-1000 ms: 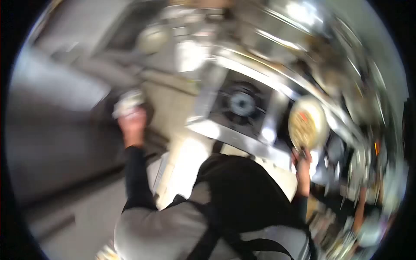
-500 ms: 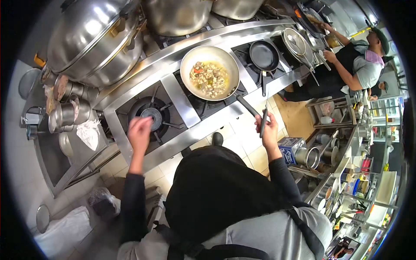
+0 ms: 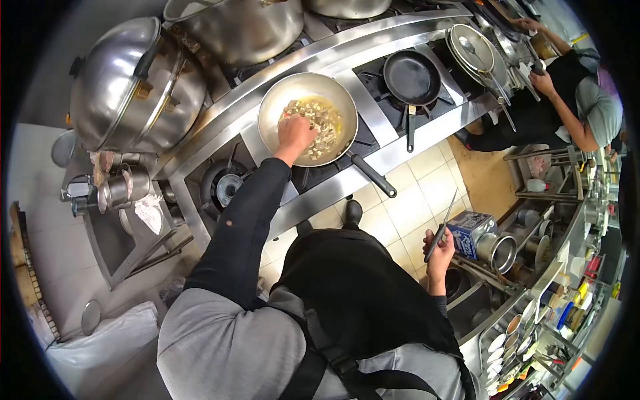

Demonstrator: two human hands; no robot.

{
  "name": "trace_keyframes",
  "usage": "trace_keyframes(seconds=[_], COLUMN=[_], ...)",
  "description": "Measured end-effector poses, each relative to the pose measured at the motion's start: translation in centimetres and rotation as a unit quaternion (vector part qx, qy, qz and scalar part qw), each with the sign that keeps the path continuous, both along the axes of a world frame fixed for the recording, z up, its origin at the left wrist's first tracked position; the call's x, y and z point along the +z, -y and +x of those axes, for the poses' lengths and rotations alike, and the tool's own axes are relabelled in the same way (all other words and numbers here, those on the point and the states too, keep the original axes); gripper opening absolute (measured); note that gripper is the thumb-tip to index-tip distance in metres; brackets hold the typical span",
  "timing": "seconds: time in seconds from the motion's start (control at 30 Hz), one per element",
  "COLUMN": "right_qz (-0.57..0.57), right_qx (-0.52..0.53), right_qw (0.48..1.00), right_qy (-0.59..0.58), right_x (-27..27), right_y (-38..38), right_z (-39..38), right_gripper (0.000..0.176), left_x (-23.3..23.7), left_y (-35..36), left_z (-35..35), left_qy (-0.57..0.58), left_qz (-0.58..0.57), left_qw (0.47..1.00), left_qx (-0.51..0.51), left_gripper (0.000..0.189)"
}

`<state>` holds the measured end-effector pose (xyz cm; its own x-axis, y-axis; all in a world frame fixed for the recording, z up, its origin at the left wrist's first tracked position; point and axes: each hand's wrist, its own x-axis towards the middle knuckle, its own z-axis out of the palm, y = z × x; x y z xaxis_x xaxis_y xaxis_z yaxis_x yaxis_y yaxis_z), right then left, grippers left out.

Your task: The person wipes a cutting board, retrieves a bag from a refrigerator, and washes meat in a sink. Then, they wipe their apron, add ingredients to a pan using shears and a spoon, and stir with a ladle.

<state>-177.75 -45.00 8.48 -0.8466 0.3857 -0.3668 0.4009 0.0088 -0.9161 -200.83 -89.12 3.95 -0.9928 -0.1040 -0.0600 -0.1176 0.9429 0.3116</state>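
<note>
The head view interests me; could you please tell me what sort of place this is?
It looks like a commercial kitchen, perhaps a restaurant's: a steel range bearing a pan of food, a very large pot behind it, and a second person farther along.

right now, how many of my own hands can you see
2: your left hand is down at the food in the pale pan; your right hand holds a black-handled tool, away from the stove. Neither hand is hidden.
</note>
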Motion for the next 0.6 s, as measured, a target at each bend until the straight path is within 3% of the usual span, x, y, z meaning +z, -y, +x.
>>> trace_keyframes(seconds=[0.17,0.23,0.3,0.37,0.43,0.5,0.53,0.57,0.6], right_qz=[-0.004,-0.005,-0.008,0.022,0.009,-0.007,-0.016,0.004,-0.003], right_qx=[-0.012,-0.023,-0.045,-0.063,-0.127,-0.120,-0.139,-0.152,-0.173], right_qw=[1.000,1.000,0.999,0.998,0.992,0.991,0.989,0.984,0.982], right_qy=[0.007,0.001,-0.008,0.019,0.012,0.058,0.055,0.093,0.076], right_x=[0.3,1.1,1.0,-0.1,-1.8,-2.0,-2.0,-1.6,-2.7], right_y=[-2.4,-2.8,-2.8,-3.4,-3.0,-2.4,-1.6,-0.6,-0.1], right_z=[-2.3,-2.8,-2.7,-0.9,1.5,5.4,6.8,8.3,10.5], right_gripper=[0.044,0.042,0.040,0.044,0.043,0.045,0.044,0.044,0.044], left_x=[2.3,1.2,1.4,6.2,12.2,18.9,21.1,24.5,28.5], left_y=[-0.4,1.0,2.0,1.1,-2.0,-6.9,-9.0,-11.7,-15.2], left_z=[-0.7,-0.4,-0.8,-0.1,0.7,2.5,3.3,5.1,7.5], left_qy=[0.083,0.032,-0.170,-0.132,-0.090,-0.064,-0.095,-0.207,-0.172], left_qz=[0.001,0.042,0.195,0.329,0.489,0.619,0.611,0.533,0.672], left_qw=[0.996,0.998,0.966,0.935,0.865,0.763,0.740,0.724,0.582], left_qx=[0.036,0.035,0.029,-0.004,-0.064,-0.173,-0.265,-0.385,-0.424], left_gripper=[0.027,0.028,0.022,0.016,0.012,0.011,0.011,0.006,0.003])
